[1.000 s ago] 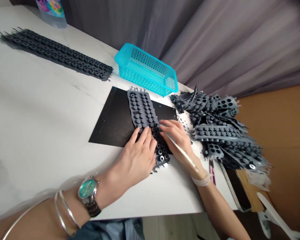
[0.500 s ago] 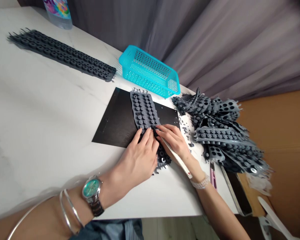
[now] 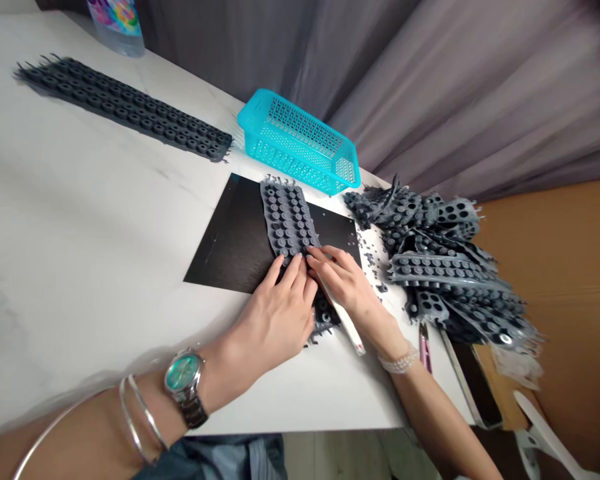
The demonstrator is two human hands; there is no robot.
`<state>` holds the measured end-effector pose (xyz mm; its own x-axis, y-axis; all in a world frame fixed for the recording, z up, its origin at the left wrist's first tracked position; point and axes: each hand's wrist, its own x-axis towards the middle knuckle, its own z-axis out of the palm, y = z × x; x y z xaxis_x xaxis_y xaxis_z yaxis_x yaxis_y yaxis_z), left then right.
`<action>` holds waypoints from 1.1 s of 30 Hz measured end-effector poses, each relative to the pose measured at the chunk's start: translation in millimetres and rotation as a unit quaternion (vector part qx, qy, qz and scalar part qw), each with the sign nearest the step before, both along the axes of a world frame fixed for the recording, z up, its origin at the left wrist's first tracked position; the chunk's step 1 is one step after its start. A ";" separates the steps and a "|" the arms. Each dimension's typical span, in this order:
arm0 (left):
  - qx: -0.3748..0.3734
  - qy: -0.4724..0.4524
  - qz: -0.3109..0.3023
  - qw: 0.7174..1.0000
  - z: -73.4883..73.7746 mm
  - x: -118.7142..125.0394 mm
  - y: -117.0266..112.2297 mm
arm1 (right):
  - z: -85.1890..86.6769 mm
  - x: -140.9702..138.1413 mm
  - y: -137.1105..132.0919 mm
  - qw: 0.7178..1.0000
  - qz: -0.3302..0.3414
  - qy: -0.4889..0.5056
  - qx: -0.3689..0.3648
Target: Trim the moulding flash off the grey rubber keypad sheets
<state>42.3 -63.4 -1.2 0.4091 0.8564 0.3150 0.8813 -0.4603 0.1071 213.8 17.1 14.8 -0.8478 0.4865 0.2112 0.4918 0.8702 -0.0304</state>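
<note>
"Where was the grey strip (image 3: 291,217)?"
"It lay across the black mat (image 3: 227,243), its near end over the white table (image 3: 105,227)."
"What did the left hand (image 3: 279,312) do?"
"It rested on the strip, fingers outstretched, slightly apart."
"And the right hand (image 3: 349,285)?"
"It was clamped around a white stick (image 3: 349,329)."

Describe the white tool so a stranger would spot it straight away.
On the white table, find the black sheet. At the sheet's near right corner, the right hand, with a pale bracelet at its wrist, holds the tool. Unlike the dark studded strip beside it, it is slim, pen-like and white.
</note>
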 end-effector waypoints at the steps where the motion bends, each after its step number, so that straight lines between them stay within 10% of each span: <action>1: -0.003 0.001 0.001 1.000 0.6 -0.1 0.0 | 0.1 -1.1 0.0 1.000 0.000 0.004 -0.011; 12: -0.033 -0.003 -0.015 0.999 2.0 -1.3 0.9 | -10.0 -8.7 -10.0 0.905 -0.224 0.316 -0.177; 33: -0.052 0.003 0.004 0.999 5.2 -3.4 1.4 | -0.7 3.1 -7.2 0.986 -0.048 0.145 -0.060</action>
<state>38.9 -62.0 4.0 0.4033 0.8879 0.2213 0.8860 -0.4393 0.1482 216.9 9.9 14.1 -0.7087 0.5986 0.3734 0.5280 0.8010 -0.2820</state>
